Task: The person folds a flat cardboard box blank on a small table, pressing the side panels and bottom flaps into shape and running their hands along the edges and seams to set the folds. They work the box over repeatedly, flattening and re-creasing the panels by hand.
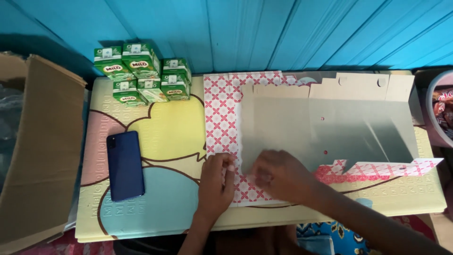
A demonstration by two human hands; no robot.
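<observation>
Head view. I see both hands pressed down on a flattened carton blank point(283, 118) that lies unfolded on the counter point(165, 137). The blank shows its grey inner face upward, with a red-and-white patterned outer face visible on the flaps at its left and near edges.

My left hand point(216, 182) lies flat on the patterned left flap point(221, 118); its fingers point(226, 163) are together and extended, pinning the flap rather than gripping it, which I judge keeps the sheet from sliding. My right hand point(278, 177), just beside the left, has its fingers point(260, 175) curled down onto the near corner of the blank, close to the fold line. I cannot tell whether they pinch an edge or only press on it.

Beyond the fingers, the grey panel runs away and to the right, ending in brown tabs point(358, 87) against the blue wall point(283, 33). A red patterned strip point(377, 170) lies to the right of the right hand.

To the left of the left fingers, well apart, a dark blue phone point(125, 165) lies face down. Farther off and left, small green drink cartons point(141, 73) stand grouped at the back edge. An open brown box point(33, 151) stands off the counter's left end.
</observation>
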